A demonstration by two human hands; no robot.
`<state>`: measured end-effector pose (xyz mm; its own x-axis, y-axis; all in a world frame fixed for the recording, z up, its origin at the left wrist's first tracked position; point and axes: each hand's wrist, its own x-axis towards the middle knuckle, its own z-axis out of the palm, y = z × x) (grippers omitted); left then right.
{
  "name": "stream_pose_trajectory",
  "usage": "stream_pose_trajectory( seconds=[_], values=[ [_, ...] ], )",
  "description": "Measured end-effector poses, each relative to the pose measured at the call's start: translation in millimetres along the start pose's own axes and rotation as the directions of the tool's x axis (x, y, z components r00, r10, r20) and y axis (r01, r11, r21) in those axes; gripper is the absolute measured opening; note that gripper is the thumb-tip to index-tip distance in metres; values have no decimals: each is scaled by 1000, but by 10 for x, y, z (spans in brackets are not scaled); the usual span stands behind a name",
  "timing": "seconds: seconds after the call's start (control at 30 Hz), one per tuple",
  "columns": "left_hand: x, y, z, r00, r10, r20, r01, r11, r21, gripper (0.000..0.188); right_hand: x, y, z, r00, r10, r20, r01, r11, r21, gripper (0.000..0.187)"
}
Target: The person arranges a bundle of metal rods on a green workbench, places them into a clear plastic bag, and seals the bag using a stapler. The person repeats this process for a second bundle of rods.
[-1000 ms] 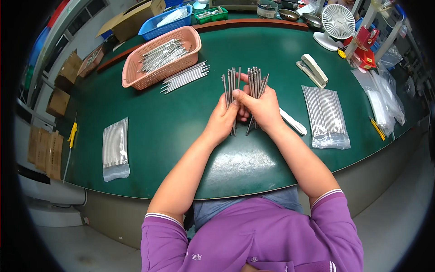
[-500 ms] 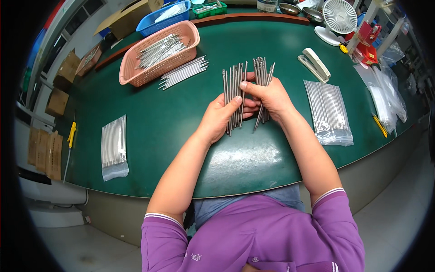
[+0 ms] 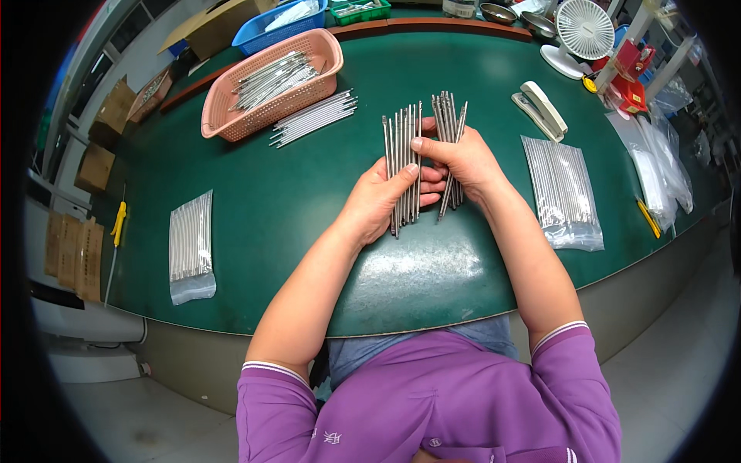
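Thin metal rods fill both hands above the green table (image 3: pixel 255 262). My left hand (image 3: pixel 372 202) is closed round a fanned row of rods (image 3: pixel 396 139), its thumb lying across them. Closed on a second bunch of rods (image 3: pixel 445 116), my right hand (image 3: pixel 472 166) has its thumb tip against the edge of the left row. Both bunches stand nearly upright, side by side, with a few rods in the right one tilted across the others. Fingers behind the rods are partly hidden.
A pink basket (image 3: pixel 266 117) of rods stands far left, loose rods (image 3: pixel 315 119) beside it. Bagged rods lie left (image 3: pixel 191 245) and right (image 3: pixel 563 189). A stapler (image 3: pixel 540 110), white fan (image 3: pixel 580 35), yellow-handled screwdriver (image 3: pixel 118 224) and plastic bags (image 3: pixel 652 166) lie around the edges.
The left row of rods is slightly more evenly spread, and the right bunch has shifted a little beside it. Both hands keep their hold; the whole view has shifted slightly.
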<state>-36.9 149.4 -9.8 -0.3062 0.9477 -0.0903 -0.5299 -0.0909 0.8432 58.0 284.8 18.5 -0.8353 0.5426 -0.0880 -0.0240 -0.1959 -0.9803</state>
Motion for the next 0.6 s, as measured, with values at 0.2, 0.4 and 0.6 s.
stream_pose_trajectory(
  seconds=[0.2,0.4,0.6],
  values=[
    [-22,47,29,999,-40,0,40,998,-41,31,-3,-11,15,1000,7,-1,-7,1000,13,34],
    [-23,43,4,999,-44,26,45,997,-56,32,2,2,16,1000,11,20,-12,998,59,33],
    [-25,45,-10,998,-42,54,46,997,-61,34,-12,-13,4,999,6,39,-10,996,89,34]
  ],
)
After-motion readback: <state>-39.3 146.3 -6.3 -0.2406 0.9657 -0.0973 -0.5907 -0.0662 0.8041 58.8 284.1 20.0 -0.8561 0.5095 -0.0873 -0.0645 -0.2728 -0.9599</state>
